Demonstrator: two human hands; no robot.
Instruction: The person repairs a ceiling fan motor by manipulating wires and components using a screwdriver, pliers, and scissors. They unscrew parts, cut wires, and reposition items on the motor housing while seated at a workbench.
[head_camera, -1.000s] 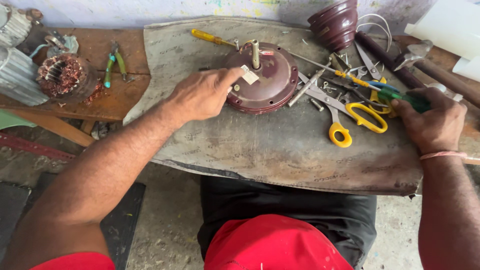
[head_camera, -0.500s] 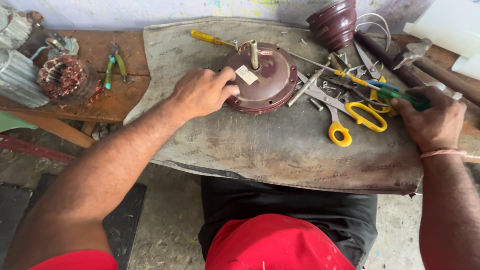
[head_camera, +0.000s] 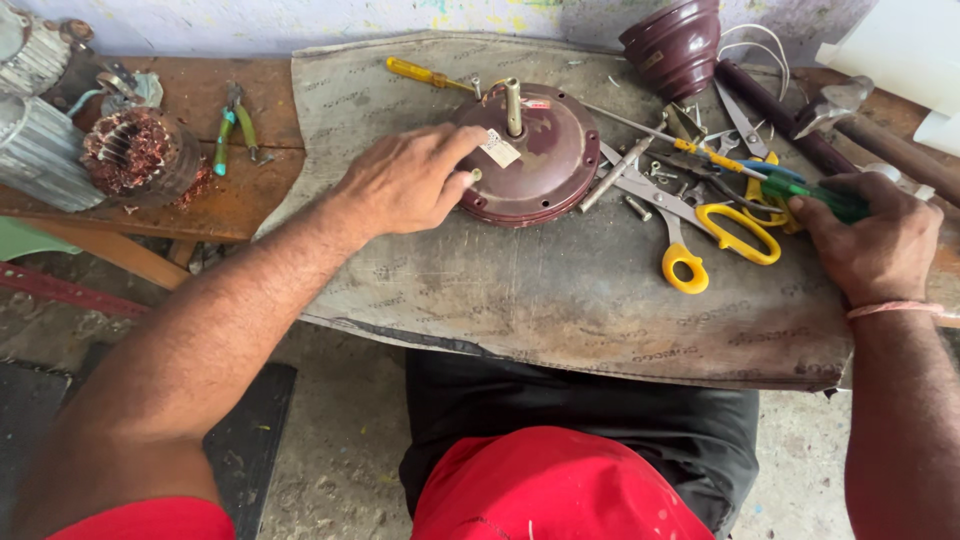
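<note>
Head view, looking down at the counter (head_camera: 240, 190): the left hand (head_camera: 405, 180) rests on the near-left edge of a round maroon motor housing (head_camera: 530, 155), fingers spread over its rim and lightly curled, not clamped around anything. Compared with a second ago that hand has slid a little off the top of the housing toward its edge, so the paper label and the upright steel shaft (head_camera: 513, 105) at the centre now show more fully. The housing itself has not shifted; it lies flat on the grey mat (head_camera: 560, 300) that covers the counter, near the mat's far side.

The right hand (head_camera: 875, 245) stays at the right end of the mat, fingers closed on the green handle of a screwdriver (head_camera: 810, 195) whose shank points left toward the housing. It has barely moved over the last second.

Between the two hands lie yellow-handled scissors (head_camera: 715, 235), loose screws and other small tools. A yellow-handled screwdriver (head_camera: 425, 72) lies just behind the housing, and a maroon cup-shaped cover (head_camera: 675, 45) stands at the far right. On the bare wood to the left sit a copper-wound stator (head_camera: 135, 150) and green-handled pliers (head_camera: 230, 130).
</note>
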